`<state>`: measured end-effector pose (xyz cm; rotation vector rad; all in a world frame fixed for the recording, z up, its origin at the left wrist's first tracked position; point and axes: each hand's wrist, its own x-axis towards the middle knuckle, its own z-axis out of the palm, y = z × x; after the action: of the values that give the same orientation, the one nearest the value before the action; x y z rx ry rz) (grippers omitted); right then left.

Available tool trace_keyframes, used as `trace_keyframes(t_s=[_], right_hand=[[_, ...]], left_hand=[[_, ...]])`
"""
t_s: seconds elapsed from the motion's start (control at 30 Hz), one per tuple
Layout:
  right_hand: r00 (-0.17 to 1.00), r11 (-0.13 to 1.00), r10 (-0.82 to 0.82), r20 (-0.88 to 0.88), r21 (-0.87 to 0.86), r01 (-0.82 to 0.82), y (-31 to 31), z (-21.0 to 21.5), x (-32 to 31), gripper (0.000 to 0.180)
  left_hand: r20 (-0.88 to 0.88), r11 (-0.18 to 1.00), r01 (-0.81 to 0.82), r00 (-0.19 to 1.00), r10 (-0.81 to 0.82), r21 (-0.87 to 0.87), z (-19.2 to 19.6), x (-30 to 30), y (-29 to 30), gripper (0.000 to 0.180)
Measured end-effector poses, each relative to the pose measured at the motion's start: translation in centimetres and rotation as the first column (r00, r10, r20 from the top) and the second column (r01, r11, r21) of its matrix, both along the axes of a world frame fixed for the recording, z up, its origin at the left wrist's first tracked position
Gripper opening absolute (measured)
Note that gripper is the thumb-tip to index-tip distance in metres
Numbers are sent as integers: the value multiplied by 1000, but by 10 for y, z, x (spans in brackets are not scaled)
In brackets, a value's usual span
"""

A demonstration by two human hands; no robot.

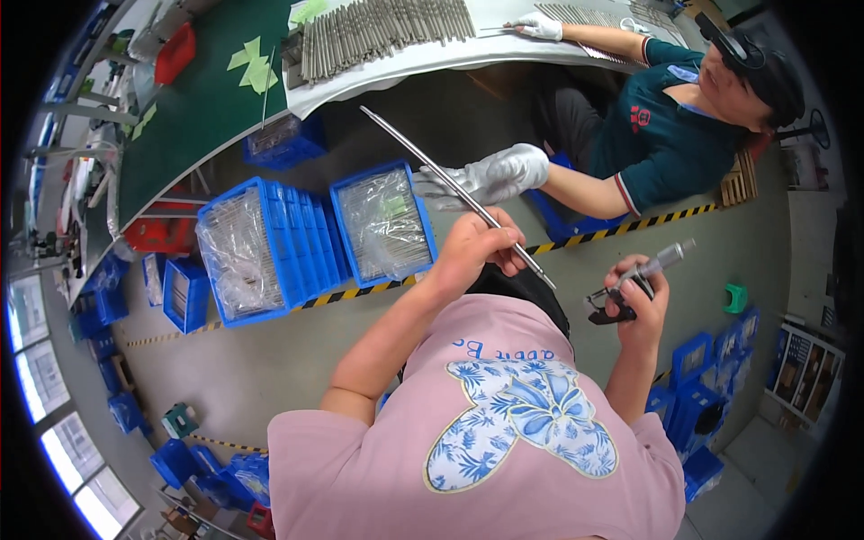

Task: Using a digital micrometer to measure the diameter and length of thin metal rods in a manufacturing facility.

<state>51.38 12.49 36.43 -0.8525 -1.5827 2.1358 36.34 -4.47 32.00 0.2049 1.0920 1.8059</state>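
Note:
My left hand [472,245] grips a long thin metal rod [423,157] near its lower end; the rod slants up to the left. My right hand [641,301] holds a micrometer [650,268] with a black frame and a silver barrel, a little apart from the rod's lower tip. A co-worker in a dark green shirt sits opposite. One white-gloved hand of that person [495,175] reaches just behind the rod, the other [540,25] rests on the table among rods.
Two blue crates [301,234] [423,216] lined with plastic hold metal rods on the floor ahead. A table [189,99] with a green mat carries rows of rods [387,31]. Yellow-black tape [666,216] crosses the floor. More blue crates [693,396] stand right and lower left.

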Motion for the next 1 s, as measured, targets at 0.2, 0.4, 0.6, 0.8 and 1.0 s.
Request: trace_keyframes(t_s=[0.2, 0.4, 0.6, 0.8, 1.0], right_hand=[[999, 997, 52, 12, 52, -53, 54, -10, 11, 27], [979, 972, 203, 20, 121, -204, 103, -20, 8, 26], [953, 918, 291, 87, 255, -304, 134, -21, 9, 22], [824, 775, 269, 499, 395, -493, 144, -36, 2, 19], [416, 656, 233, 879, 174, -734, 167, -73, 2, 31]], left_hand=[[0, 998, -56, 998, 56, -9, -3, -9, 50, 12], [8, 975, -221, 975, 220, 38, -19, -34, 94, 24], [236, 875, -448, 844, 481, -182, -73, -27, 115, 22], [167, 804, -494, 808, 565, -332, -103, -29, 96, 38], [215, 701, -555, 694, 687, -448, -142, -52, 88, 47]])
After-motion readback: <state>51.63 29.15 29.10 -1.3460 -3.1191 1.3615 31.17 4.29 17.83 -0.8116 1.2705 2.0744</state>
